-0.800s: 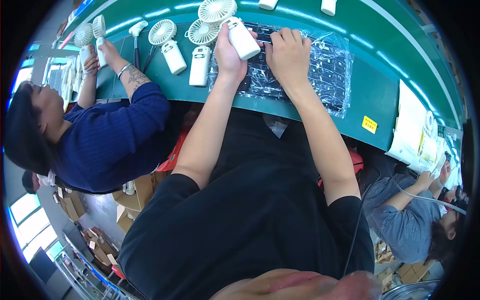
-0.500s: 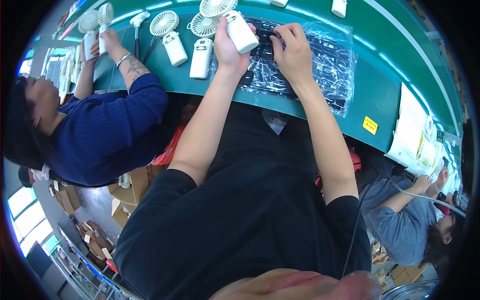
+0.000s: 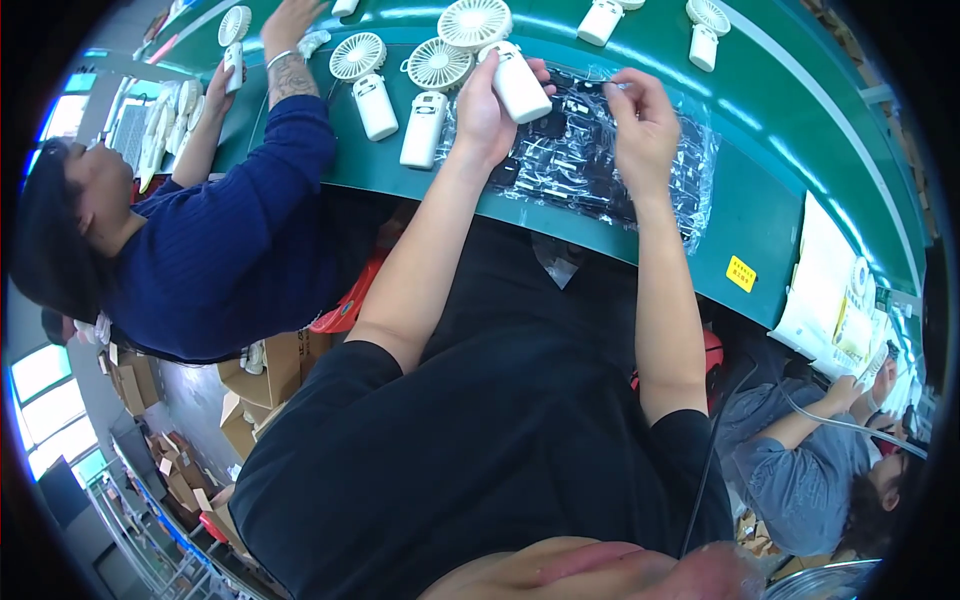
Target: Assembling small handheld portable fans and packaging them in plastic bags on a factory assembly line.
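We look down over our own chest and black shirt at a green conveyor belt (image 3: 780, 215) curving across the top of the view. Our left hand (image 3: 490, 110) is closed around the handle of a white handheld fan (image 3: 497, 50), its round head pointing away from us. Compared with a moment ago, the fan sits a little further left and higher over the belt, so the hand seems to be carrying it along rather than resting it. Our right hand (image 3: 645, 125) has lifted slightly off the clear plastic bag of black parts (image 3: 590, 160) that lies on the belt, and its fingertips now pinch something small near the bag's far edge; we cannot tell what. That suggests a part is being drawn out for the fan. Two more white fans (image 3: 400, 95) lie just left of the bag. To our left, a co-worker in a blue sweater (image 3: 230, 250) handles another fan.
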`<control>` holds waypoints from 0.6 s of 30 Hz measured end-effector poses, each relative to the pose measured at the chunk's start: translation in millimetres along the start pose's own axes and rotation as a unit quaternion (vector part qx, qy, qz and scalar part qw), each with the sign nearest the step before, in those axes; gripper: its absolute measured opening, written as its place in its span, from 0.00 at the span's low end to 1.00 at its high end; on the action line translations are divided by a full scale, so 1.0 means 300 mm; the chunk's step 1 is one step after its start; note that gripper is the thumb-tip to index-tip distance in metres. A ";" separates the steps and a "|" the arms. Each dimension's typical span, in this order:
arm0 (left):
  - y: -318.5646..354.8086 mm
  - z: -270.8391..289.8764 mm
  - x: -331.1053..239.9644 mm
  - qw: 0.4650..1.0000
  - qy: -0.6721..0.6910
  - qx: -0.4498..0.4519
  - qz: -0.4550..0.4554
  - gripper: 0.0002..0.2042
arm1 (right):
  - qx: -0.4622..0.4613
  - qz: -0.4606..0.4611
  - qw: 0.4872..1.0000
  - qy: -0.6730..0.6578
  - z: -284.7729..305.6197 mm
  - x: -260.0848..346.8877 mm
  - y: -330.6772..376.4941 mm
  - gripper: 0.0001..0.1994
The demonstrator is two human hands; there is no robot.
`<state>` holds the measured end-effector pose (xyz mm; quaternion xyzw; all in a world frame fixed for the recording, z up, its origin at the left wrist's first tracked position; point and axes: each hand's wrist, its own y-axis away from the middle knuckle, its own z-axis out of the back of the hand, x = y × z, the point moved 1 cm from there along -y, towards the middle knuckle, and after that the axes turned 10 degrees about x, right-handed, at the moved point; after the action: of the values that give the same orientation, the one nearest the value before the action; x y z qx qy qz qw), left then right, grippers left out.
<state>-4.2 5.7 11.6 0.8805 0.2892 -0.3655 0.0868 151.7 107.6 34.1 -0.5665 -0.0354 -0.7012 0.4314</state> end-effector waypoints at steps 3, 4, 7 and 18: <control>0.004 -0.025 0.002 0.991 -0.102 0.083 0.013 0.17 | 0.084 -0.097 0.945 -0.300 0.091 0.020 0.019 0.07; 0.010 -0.041 0.006 0.991 -0.101 0.086 0.015 0.17 | 0.080 -0.098 0.946 -0.298 0.103 0.035 0.023 0.07; 0.064 -0.110 0.012 0.983 -0.108 0.136 0.054 0.17 | 0.047 -0.127 0.913 -0.386 0.107 0.078 0.044 0.08; 0.148 -0.237 0.092 0.962 -0.200 0.173 0.066 0.19 | -0.060 -0.127 0.908 -0.394 0.183 0.109 0.115 0.08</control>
<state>78.9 7.7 40.7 0.8082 0.1393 -0.5720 0.0133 216.4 97.2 65.4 -0.8121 -0.2320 -0.4707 0.2549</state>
